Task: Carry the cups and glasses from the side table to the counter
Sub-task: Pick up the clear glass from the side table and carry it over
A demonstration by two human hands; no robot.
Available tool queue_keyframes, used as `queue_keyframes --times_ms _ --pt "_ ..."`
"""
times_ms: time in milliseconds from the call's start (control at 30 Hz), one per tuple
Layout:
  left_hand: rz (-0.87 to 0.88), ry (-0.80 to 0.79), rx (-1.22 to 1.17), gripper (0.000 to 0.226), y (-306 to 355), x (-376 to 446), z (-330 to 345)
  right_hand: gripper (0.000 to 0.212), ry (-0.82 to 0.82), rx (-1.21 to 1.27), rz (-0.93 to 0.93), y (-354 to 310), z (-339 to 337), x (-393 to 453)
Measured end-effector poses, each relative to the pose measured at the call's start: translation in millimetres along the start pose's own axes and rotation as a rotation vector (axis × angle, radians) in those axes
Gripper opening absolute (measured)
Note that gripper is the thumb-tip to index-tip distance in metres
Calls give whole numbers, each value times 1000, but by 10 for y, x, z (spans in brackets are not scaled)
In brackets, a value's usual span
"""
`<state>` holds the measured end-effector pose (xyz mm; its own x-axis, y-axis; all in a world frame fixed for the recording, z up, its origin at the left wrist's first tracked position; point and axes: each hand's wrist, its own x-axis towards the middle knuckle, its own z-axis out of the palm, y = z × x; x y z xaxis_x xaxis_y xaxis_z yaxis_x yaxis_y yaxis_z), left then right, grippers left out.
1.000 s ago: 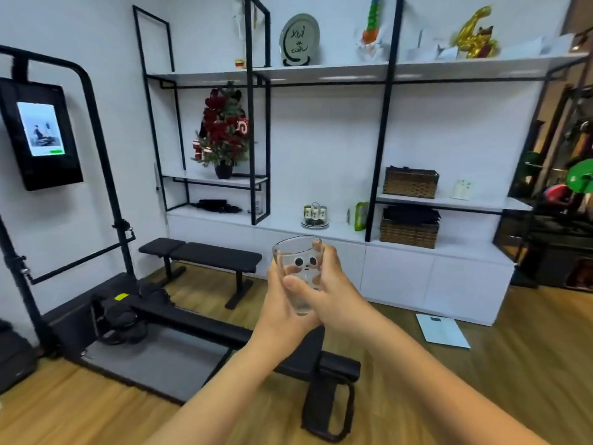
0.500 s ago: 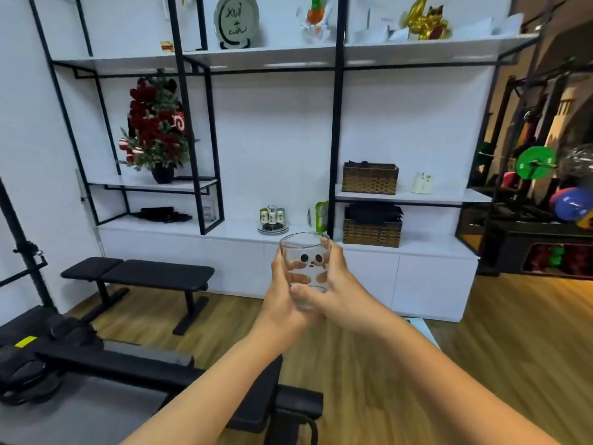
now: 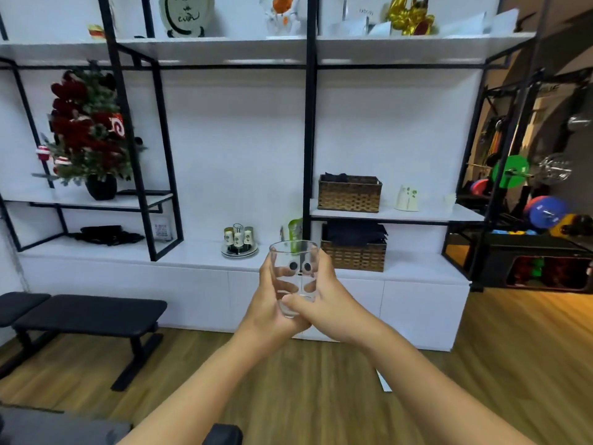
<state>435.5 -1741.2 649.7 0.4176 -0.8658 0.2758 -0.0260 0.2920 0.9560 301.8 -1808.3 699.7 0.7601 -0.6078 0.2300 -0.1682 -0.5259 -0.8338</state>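
Observation:
A clear drinking glass (image 3: pixel 294 256) with a printed bear face stands upright in front of me at chest height. My left hand (image 3: pixel 268 303) wraps its left side and base. My right hand (image 3: pixel 324 300) wraps its right side, thumb across the lower front. Beyond the glass runs a long white counter (image 3: pixel 199 255) on low cabinets against the wall. The side table is out of view.
On the counter stand a small tray of little cups (image 3: pixel 239 242), a green packet (image 3: pixel 295 229) and a wicker basket (image 3: pixel 354 255). A black bench (image 3: pixel 86 313) stands on the wooden floor at left. Gym weights (image 3: pixel 542 213) fill a rack at right.
The view has swung right and closer to the white counter, which now looks larger. The glass stays held in both hands in front of me.

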Motion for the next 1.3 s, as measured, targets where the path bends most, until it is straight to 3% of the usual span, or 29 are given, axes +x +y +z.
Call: queue_keyframes --times_ms 67,133,200,300,467,700,967,1300 --pt "-58 51 112 73 -131 321 -22 106 -21 15 24 169 -84 244" --pt "154 32 351 104 -343 608 -67 107 -30 22 21 355 -167 505" --pt "212 -6 485 120 -479 857 -61 107 -34 24 18 528 -259 772" --pt "145 75 386 104 -686 1467 34 107 -59 61 -5 814 -445 1243" --pt "197 118 441 118 -979 2395 202 107 -99 73 -31 1254 -891 2099" --pt "200 170 423 119 -1367 3600 314 107 -176 55 -33 1824 -1412 3249" --pt "183 257 474 134 -1617 4350 -126 101 -245 67 -60 2307 -1168 4370" --pt "201 287 481 126 -1969 5618 -1297 85 -307 97 -182 2643 -447 6279"
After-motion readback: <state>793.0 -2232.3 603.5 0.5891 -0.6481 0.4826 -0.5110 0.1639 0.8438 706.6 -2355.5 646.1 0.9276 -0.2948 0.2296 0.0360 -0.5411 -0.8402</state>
